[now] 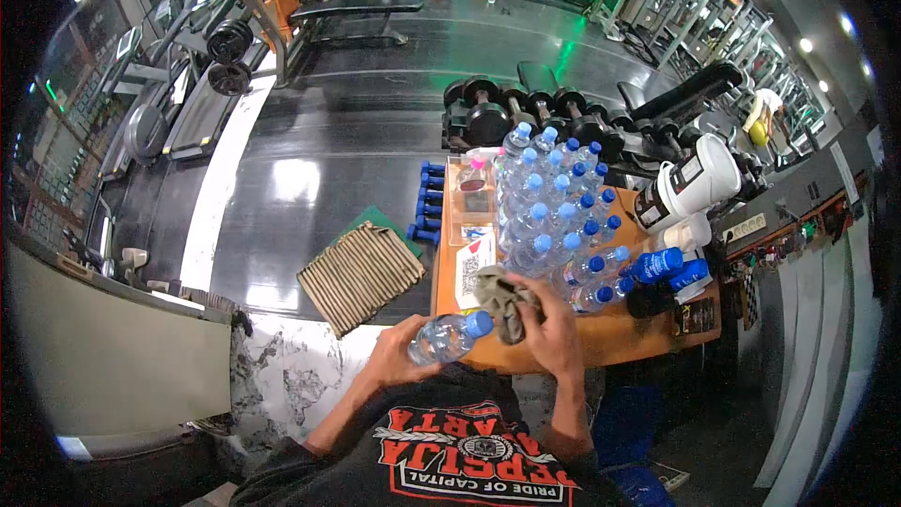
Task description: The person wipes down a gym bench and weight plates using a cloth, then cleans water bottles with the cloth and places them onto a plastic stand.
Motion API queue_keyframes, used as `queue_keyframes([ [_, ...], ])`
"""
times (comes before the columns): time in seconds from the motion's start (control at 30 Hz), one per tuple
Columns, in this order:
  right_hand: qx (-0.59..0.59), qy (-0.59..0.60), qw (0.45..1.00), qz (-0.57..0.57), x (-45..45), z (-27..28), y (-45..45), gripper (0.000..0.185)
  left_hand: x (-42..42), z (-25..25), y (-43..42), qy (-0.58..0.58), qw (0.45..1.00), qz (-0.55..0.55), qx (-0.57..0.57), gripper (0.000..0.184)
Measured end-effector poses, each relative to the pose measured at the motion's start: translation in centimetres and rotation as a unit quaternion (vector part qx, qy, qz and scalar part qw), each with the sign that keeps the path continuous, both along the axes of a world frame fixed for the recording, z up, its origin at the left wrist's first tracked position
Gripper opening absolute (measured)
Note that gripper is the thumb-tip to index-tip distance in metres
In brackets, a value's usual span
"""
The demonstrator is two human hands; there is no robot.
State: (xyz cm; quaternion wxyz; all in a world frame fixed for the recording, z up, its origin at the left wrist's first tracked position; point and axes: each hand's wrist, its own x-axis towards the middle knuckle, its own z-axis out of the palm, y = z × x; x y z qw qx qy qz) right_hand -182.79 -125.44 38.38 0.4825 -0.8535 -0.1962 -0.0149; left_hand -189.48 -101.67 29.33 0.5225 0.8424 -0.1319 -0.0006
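Note:
My left hand [396, 349] is wrapped round a clear plastic water bottle [441, 340] with a blue cap, tilted with its cap toward the right. In my right hand [554, 336] is a crumpled olive-grey cloth [507, 302], just right of the bottle's cap and apart from it. Beyond my hands, several blue-capped water bottles [560, 216] stand packed together on an orange-brown table [488, 355]. A card with a QR code [473, 272] stands near the cloth.
White tubs [699, 178] and blue-lidded containers [660, 266] stand at the table's right. Behind it is a rack of dumbbells [487, 120]. A striped mat [361, 277] lies on the floor to the left, near small blue dumbbells [428, 211]. Treadmills [208, 113] stand farther left.

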Motion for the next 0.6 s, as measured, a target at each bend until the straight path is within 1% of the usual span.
queue_keyframes([
  [0.03,-0.007,0.007,0.999,-0.039,0.1,-0.1,-0.5,0.029,0.0,-0.1,0.0,0.001,1.000,0.000,0.000,0.061],
  [0.07,0.049,0.013,0.998,-0.048,0.2,-0.1,-0.7,0.029,0.0,-0.1,0.0,0.009,1.000,0.008,-0.011,0.061],
  [0.1,0.049,0.015,0.998,-0.048,0.1,0.1,-0.6,0.029,0.1,-0.2,0.0,0.018,0.999,0.016,-0.022,0.061],
  [0.17,0.006,-0.095,0.995,0.026,-0.8,2.2,0.9,0.032,0.1,-0.1,-0.1,0.011,1.000,0.018,-0.013,0.060],
  [0.2,-0.030,-0.063,0.994,0.080,-1.4,2.8,1.7,0.036,0.2,0.0,-0.1,0.001,1.000,0.021,-0.004,0.060],
  [0.23,-0.030,-0.064,0.994,0.078,-1.3,2.4,2.5,0.036,0.3,-0.1,0.0,0.000,1.000,0.019,-0.004,0.060],
  [0.3,0.029,-0.034,0.994,0.101,-0.9,0.4,3.5,0.040,0.1,-0.4,0.5,0.001,0.999,0.028,-0.024,0.060],
  [0.33,0.024,-0.021,0.997,0.065,-0.6,-0.7,3.3,0.037,0.1,-0.2,0.7,0.002,0.999,0.032,-0.023,0.060],
  [0.37,0.025,-0.019,0.997,0.070,-0.1,-1.5,3.2,0.037,0.1,0.1,1.0,0.005,0.999,0.037,-0.030,0.059],
  [0.43,0.053,0.037,0.998,0.000,0.7,-2.8,3.0,0.034,-0.2,0.2,1.4,0.010,0.998,0.045,-0.035,0.057],
  [0.47,0.033,-0.013,0.999,0.001,1.0,-3.6,2.7,0.030,-0.4,-0.2,1.3,0.079,0.986,0.075,-0.127,0.055],
  [0.5,0.032,-0.012,0.999,0.006,0.8,-3.9,2.5,0.030,-0.5,-0.6,1.3,0.148,0.959,0.105,-0.219,0.053],
  [0.53,0.049,0.045,0.998,-0.017,0.5,-4.2,2.3,0.028,-0.4,-1.1,1.7,0.181,0.949,0.107,-0.236,0.050],
  [0.57,0.066,0.102,0.992,-0.042,0.1,-4.6,2.1,0.026,-0.3,-1.5,1.7,0.182,0.948,0.110,-0.239,0.050],
  [0.6,0.114,0.127,0.984,-0.042,-0.1,-5.9,1.8,0.026,0.0,-1.7,1.7,0.222,0.908,0.106,-0.338,0.051],
])
